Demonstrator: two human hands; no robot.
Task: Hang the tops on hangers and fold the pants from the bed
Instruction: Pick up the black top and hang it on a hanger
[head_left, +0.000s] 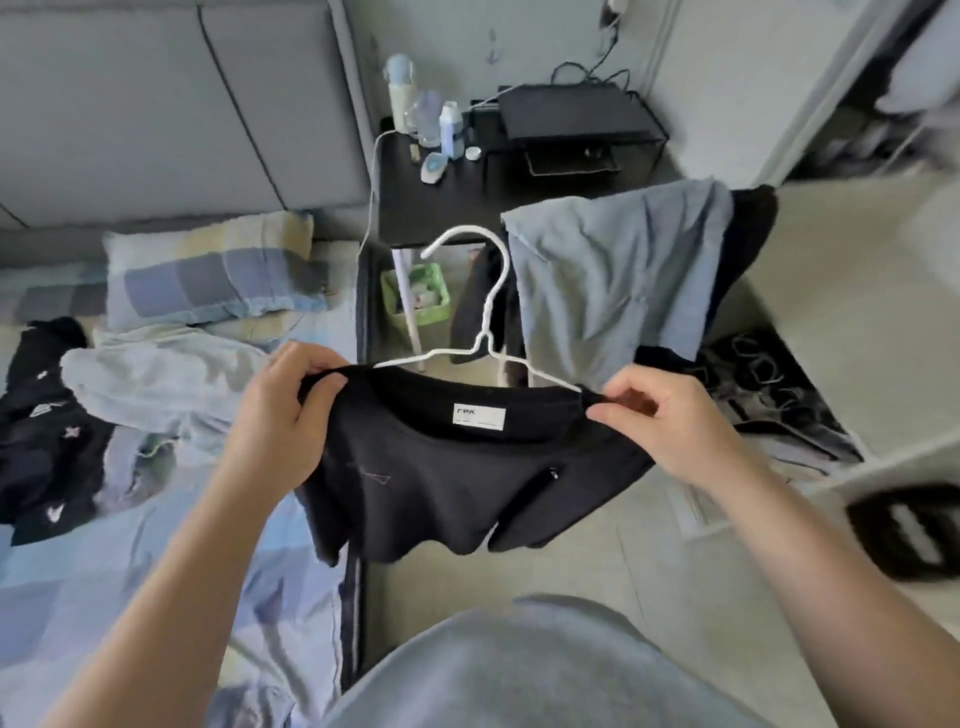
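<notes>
In the middle of the frame, the left hand (283, 410) had its fingers curled round one shoulder of the black top (441, 478). The right hand (660, 421) pinched the other shoulder between thumb and fingertips. The top was held in the air between them, over the edge of the bed (130, 571) and the floor. The arms of the white hanger (488, 312) went into its neck opening on both sides.

I judged this top to be almost hung, with only the shoulders left to be settled on the wire. Its long axis, from shoulder to shoulder, ran left to right across the frame, and the hem hung toward the bottom. The hanger's hook pointed to the upper part of the frame and curled over to the left.

Farther away, in the left of the frame, a pale blue garment (156, 379) and a dark patterned garment (47, 441) lay crumpled on the bed, so more work remained. I could not tell which of them were pants. In the upper right, a grey-blue garment (613, 275) hung draped over something dark. Whether it was already finished, I could not say.
</notes>
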